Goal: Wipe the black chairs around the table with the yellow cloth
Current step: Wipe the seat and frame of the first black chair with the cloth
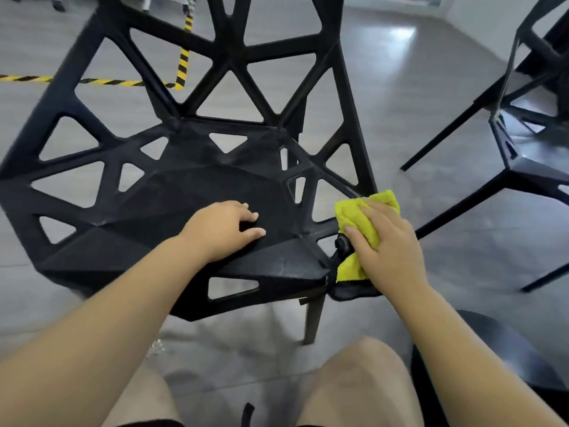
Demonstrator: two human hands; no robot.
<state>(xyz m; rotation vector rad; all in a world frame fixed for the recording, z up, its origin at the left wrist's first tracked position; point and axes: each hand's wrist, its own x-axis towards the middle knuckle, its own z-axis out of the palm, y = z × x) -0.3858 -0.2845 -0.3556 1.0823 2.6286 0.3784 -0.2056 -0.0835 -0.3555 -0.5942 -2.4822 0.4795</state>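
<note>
Fingers, right hand (391, 241): laid over the yellow cloth (354, 211), thumb closed in on its near side, so the cloth is clasped between thumb and fingers (377, 211).
Yellow cloth: bunched under the right palm, pressed against the front right corner of the black chair (191, 186); one fold shows beyond the fingertips, another hangs below the wrist with a dark edge.
Fingers, left hand (221, 229): loosely bent, holding nothing, fingertips (251, 215) and thumb resting on the seat.
Cloth relative to left hand: apart, to its right, past the seat's edge.
Black chair: directly before the person, openwork back and seat with triangular cut-outs.
Second chair (529, 155): same pattern, standing well apart at the right.
Floor (400, 87): grey, marked with yellow-and-black striped tape (183, 63) behind the chair.
</note>
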